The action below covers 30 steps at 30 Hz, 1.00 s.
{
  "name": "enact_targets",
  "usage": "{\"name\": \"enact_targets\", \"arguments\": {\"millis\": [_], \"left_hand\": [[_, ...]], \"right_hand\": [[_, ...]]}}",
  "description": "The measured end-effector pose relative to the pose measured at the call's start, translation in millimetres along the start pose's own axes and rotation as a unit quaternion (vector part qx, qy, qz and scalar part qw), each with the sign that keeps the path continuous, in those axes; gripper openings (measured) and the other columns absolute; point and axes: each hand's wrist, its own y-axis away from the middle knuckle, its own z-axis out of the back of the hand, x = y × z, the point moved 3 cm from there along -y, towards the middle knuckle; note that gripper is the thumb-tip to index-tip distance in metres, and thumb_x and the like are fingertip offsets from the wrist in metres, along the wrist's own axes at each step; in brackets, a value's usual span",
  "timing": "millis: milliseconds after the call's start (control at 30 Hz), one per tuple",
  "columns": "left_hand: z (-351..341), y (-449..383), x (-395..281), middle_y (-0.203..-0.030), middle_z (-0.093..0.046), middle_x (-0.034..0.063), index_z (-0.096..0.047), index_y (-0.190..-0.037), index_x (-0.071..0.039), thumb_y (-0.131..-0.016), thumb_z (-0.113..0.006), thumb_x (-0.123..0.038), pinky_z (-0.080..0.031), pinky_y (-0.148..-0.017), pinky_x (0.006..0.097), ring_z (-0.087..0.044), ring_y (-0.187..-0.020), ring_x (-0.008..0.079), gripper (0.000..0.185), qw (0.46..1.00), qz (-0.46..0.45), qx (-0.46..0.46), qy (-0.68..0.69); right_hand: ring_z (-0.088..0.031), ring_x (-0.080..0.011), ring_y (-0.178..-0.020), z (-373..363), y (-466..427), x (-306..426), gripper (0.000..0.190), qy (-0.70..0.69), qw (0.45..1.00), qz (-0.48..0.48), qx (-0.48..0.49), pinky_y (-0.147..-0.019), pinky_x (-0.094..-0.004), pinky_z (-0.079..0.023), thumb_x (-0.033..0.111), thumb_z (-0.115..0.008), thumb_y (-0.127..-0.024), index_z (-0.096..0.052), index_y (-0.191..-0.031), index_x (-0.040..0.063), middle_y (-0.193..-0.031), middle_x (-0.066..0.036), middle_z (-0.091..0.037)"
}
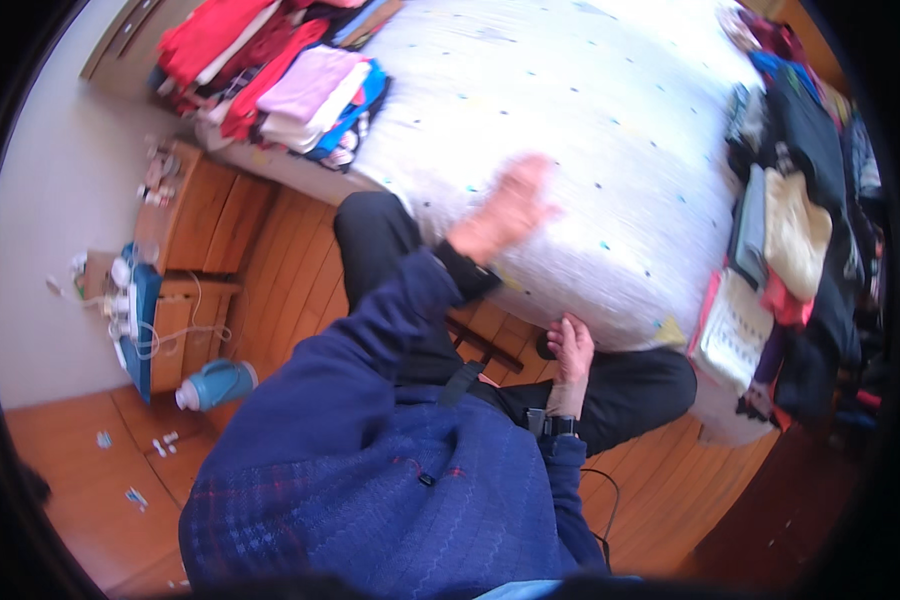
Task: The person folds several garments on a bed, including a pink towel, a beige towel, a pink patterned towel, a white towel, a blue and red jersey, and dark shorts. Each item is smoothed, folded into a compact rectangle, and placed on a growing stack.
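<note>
My left hand (506, 206) is blurred over a pale mattress (570, 142) with small coloured spots and a shiny, crinkled surface. Nothing shows in that hand, and its fingers look spread. Lower down, my right hand (570, 346) is beside the mattress's near edge, above my right thigh, with its fingers partly curled. Whether it grips the edge of the cover cannot be made out. Folded clothes (311, 82) in red, lilac, white and blue are stacked at the mattress's left side. Along the right side lie more garments, including a cream folded one (795, 225) and a white patterned one (735, 330).
Wooden cabinets (202, 214) stand along the left wall, with small bottles, cables and a blue box (139, 330) on them. A blue thermos flask (217, 385) is beside them. Small white objects (165, 444) lie on a wooden surface at lower left. A dark cable (615, 495) loops over the floorboards.
</note>
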Motion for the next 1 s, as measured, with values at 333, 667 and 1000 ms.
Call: {"name": "enact_targets", "arguments": {"millis": [333,667,1000], "left_hand": [[228.3,94.0,302.9,-0.121,-0.060,0.0255,-0.059,-0.112,0.003,-0.087,-0.074,-0.042,-0.047,-0.099,0.0521,-0.056,-0.116,0.0441,0.054,0.880,0.359,-0.022,-0.310],[268.1,73.6,325.9,-0.091,-0.072,0.0216,-0.065,-0.098,-0.007,-0.097,-0.056,-0.040,-0.053,-0.078,0.0576,-0.070,-0.088,0.0429,0.034,0.851,0.398,0.006,-0.344],[176.3,-6.1,69.2,-0.119,-0.071,0.0081,-0.064,-0.129,0.000,-0.106,-0.057,-0.029,-0.051,-0.098,0.0324,-0.064,-0.111,0.0161,0.038,0.771,0.371,-0.119,0.504]], "right_hand": [[-0.065,-0.0091,-0.071,-0.8,-2.2,-0.2,0.025,0.054,0.997,-0.005,-0.045,-0.060,-0.0217,-0.053,0.022,-0.065,-0.101,-0.064,-0.120,0.006,-0.093,-0.006,-0.072],[-0.064,-0.0091,-0.069,-16.6,16.9,9.6,0.026,0.084,0.996,-0.017,-0.028,-0.059,-0.0218,-0.053,0.021,-0.063,-0.102,-0.064,-0.122,0.004,-0.093,-0.007,-0.071],[-0.067,-0.0199,-0.097,-92.3,35.4,92.9,0.054,-0.018,0.997,0.071,0.012,-0.084,-0.0313,-0.057,0.040,-0.052,-0.107,-0.051,-0.142,0.000,-0.118,-0.015,-0.066]]}}
